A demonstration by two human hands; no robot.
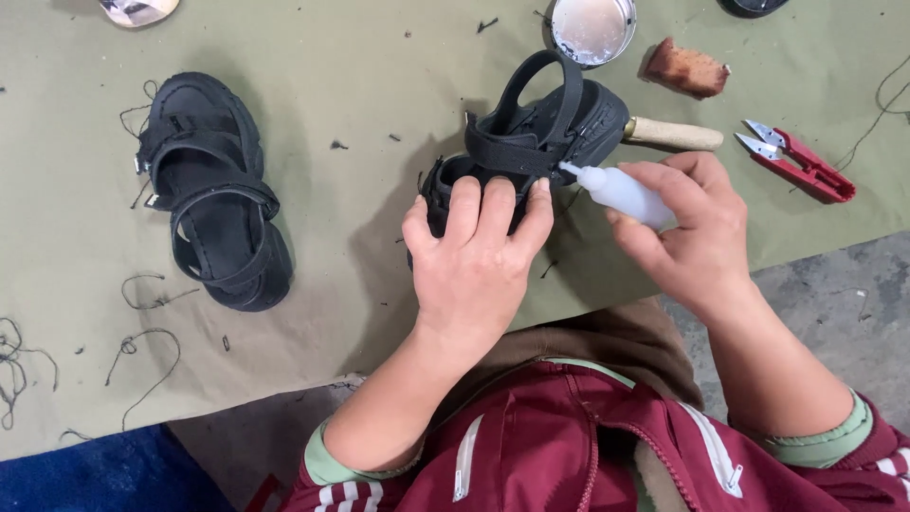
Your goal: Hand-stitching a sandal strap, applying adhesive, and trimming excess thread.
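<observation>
Two hands – left (474,256) pressing sandal (531,142) | right (697,228) pinching glue bottle (621,194) | mat edge (825,251) near, seemingly.

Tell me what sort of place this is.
Probably a shoe-making or shoe-repair bench. The left hand steadies a black sandal while the right hand holds a small white squeeze bottle to it; red thread snips and thread scraps lie on the cloth-covered table.

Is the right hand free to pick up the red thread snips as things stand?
Probably not yet: the right hand is wrapped around a white squeeze bottle. The red thread snips lie uncovered on the cloth beside it, nothing between.
</observation>
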